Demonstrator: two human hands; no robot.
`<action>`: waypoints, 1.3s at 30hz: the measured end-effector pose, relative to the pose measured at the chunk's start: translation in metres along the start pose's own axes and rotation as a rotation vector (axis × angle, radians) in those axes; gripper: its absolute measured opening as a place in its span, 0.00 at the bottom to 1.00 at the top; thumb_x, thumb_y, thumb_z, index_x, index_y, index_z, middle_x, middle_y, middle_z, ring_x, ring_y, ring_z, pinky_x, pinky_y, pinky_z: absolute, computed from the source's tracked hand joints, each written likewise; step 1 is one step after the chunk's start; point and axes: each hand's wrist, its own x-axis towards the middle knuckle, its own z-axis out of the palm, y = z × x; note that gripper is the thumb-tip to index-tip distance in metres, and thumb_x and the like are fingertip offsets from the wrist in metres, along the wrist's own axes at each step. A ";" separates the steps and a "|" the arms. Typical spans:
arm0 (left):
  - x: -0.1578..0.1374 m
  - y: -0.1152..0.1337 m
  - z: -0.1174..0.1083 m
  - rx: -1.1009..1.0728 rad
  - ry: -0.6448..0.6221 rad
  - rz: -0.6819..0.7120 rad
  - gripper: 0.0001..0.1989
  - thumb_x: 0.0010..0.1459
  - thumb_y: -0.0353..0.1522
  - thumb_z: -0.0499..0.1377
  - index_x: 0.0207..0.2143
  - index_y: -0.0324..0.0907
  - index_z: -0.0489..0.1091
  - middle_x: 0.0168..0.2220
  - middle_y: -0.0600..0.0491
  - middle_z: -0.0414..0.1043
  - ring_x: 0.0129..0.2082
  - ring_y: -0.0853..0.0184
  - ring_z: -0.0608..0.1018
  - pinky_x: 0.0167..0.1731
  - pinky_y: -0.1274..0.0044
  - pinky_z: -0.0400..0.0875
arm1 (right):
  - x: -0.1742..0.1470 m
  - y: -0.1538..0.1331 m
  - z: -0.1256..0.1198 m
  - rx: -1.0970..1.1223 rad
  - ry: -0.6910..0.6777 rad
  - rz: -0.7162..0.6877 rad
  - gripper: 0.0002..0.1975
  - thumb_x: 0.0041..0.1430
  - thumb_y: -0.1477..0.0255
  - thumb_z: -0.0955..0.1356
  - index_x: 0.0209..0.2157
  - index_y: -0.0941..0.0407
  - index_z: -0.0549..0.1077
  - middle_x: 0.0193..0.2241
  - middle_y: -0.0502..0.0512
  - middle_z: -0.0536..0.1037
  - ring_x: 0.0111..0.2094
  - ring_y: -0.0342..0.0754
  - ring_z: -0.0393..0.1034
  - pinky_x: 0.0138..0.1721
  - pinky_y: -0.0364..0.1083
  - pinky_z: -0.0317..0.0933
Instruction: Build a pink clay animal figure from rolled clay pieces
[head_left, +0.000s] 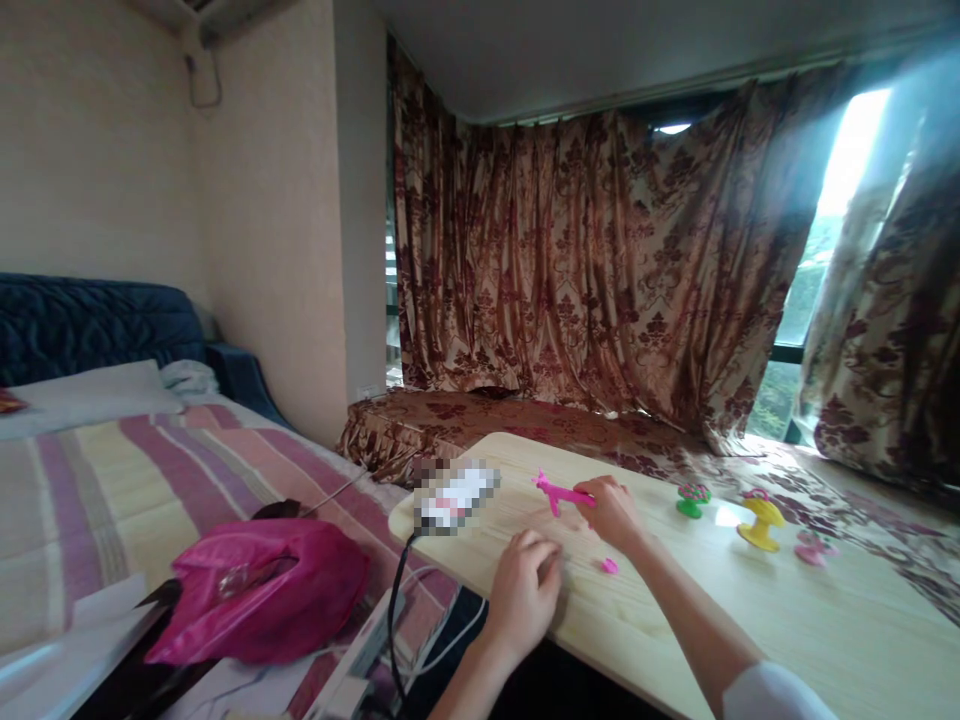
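My right hand (611, 510) is closed on one end of a bright pink plastic toy (559, 492), a long thin piece with small prongs at its far left end. It is held low over the pale wooden table (675, 610). Close to the table's near edge, my left hand (526, 588) has its fingers curled in, and whatever they might hold is hidden. A small pink piece (610, 566) lies on the tabletop between my left hand and my right forearm.
Along the table's right side stand a green toy (694, 500), a yellow toy (761, 522) and a pale pink toy (815, 547). A blurred-out device (457, 497) with a black cable lies at left. Beside the table, a pink bag (262, 590) rests on the striped bed (187, 450).
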 end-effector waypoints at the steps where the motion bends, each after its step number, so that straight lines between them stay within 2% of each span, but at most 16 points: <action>1: 0.002 -0.001 -0.004 -0.058 0.019 -0.029 0.09 0.55 0.31 0.54 0.34 0.42 0.74 0.37 0.49 0.71 0.43 0.61 0.71 0.47 0.70 0.60 | -0.001 -0.002 -0.008 0.035 -0.016 -0.010 0.11 0.62 0.67 0.64 0.44 0.56 0.70 0.44 0.56 0.72 0.42 0.48 0.69 0.43 0.52 0.65; 5: 0.009 -0.003 -0.019 -0.313 0.078 -0.212 0.13 0.56 0.37 0.55 0.38 0.39 0.73 0.41 0.44 0.73 0.45 0.60 0.72 0.46 0.70 0.62 | -0.015 -0.013 -0.052 0.216 -0.111 -0.068 0.13 0.61 0.66 0.63 0.43 0.57 0.73 0.34 0.54 0.78 0.34 0.48 0.72 0.38 0.47 0.66; 8: 0.011 0.008 -0.025 -0.526 0.044 -0.336 0.19 0.56 0.41 0.54 0.43 0.38 0.71 0.44 0.41 0.73 0.46 0.57 0.73 0.43 0.69 0.65 | -0.033 -0.024 -0.081 0.338 -0.197 -0.112 0.17 0.61 0.63 0.62 0.47 0.57 0.71 0.37 0.53 0.78 0.37 0.49 0.73 0.36 0.45 0.67; 12: 0.010 0.038 -0.028 -0.757 -0.069 -0.359 0.20 0.56 0.43 0.54 0.43 0.38 0.72 0.42 0.42 0.74 0.45 0.59 0.74 0.40 0.72 0.67 | -0.051 -0.040 -0.100 0.497 -0.310 -0.141 0.18 0.60 0.61 0.64 0.46 0.57 0.72 0.39 0.54 0.78 0.40 0.50 0.72 0.38 0.46 0.67; 15: 0.009 0.054 -0.030 -0.900 -0.124 -0.359 0.16 0.56 0.41 0.55 0.38 0.38 0.73 0.38 0.45 0.74 0.41 0.63 0.74 0.38 0.75 0.66 | -0.055 -0.049 -0.102 0.616 -0.384 -0.136 0.18 0.58 0.61 0.65 0.44 0.59 0.73 0.38 0.56 0.78 0.40 0.51 0.72 0.39 0.47 0.66; 19: 0.010 0.058 -0.033 -1.096 -0.180 -0.391 0.12 0.55 0.38 0.58 0.32 0.36 0.72 0.32 0.49 0.72 0.34 0.68 0.73 0.36 0.77 0.65 | -0.054 -0.052 -0.102 0.625 -0.404 -0.138 0.19 0.57 0.61 0.66 0.45 0.59 0.74 0.37 0.56 0.78 0.39 0.51 0.72 0.39 0.48 0.66; 28: 0.011 0.050 -0.031 -1.173 -0.212 -0.442 0.10 0.56 0.36 0.58 0.32 0.37 0.71 0.29 0.52 0.70 0.31 0.70 0.73 0.35 0.76 0.66 | -0.054 -0.057 -0.101 0.575 -0.404 -0.130 0.16 0.56 0.61 0.67 0.40 0.57 0.75 0.37 0.53 0.78 0.40 0.51 0.71 0.41 0.48 0.65; 39: 0.012 0.053 -0.030 -1.227 -0.225 -0.490 0.10 0.55 0.36 0.59 0.29 0.37 0.70 0.27 0.55 0.66 0.28 0.72 0.71 0.33 0.77 0.67 | -0.056 -0.053 -0.096 0.581 -0.396 -0.131 0.18 0.54 0.59 0.67 0.40 0.57 0.76 0.38 0.53 0.78 0.41 0.51 0.71 0.42 0.47 0.65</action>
